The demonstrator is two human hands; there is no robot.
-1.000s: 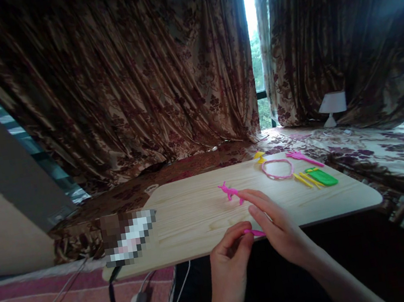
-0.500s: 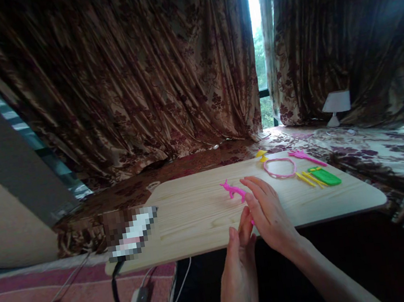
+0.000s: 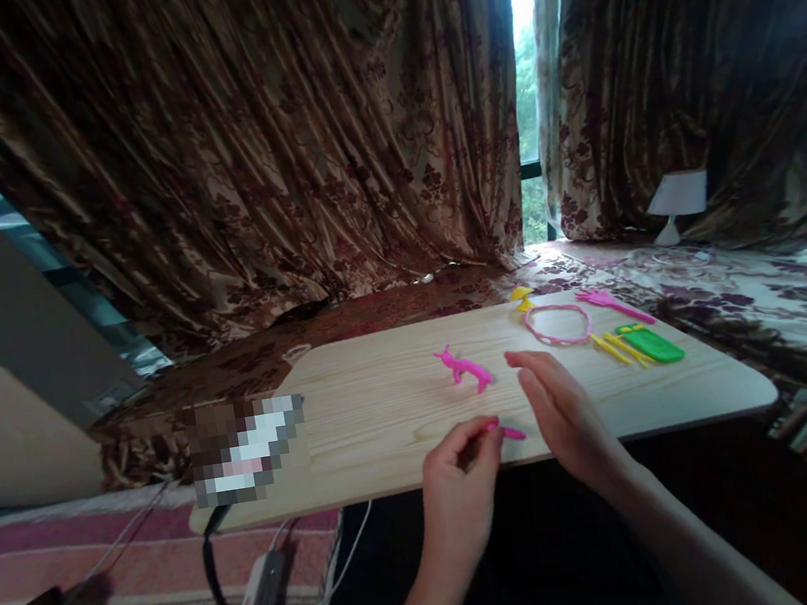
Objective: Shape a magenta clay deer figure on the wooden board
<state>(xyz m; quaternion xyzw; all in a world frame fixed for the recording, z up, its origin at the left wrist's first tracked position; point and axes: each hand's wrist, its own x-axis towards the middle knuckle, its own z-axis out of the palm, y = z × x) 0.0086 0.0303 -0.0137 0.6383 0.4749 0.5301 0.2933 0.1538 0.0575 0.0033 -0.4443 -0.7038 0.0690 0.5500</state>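
My left hand (image 3: 465, 470) pinches one end of a small pink clay roll (image 3: 512, 432) between thumb and fingertips, near the front edge of the board. The free end of the roll points right. My right hand (image 3: 565, 410) is just right of it, fingers stretched out together and palm turned inward, holding nothing. Beyond both hands, a pink clay animal figure (image 3: 468, 371) with ears and legs stands on the light wooden tabletop (image 3: 372, 398).
Toward the back right lie a pink braided ring (image 3: 559, 325), a yellow mushroom-like piece (image 3: 522, 298), a pink hand-shaped stick (image 3: 616, 305), yellow strips (image 3: 621, 349) and a green flat piece (image 3: 652, 343). A blurred white object (image 3: 255, 451) with a black cable is at the left.
My hands have come apart from being pressed together. My left hand now pinches the pink clay roll, while my right hand has moved right, and the animal figure shows whole.
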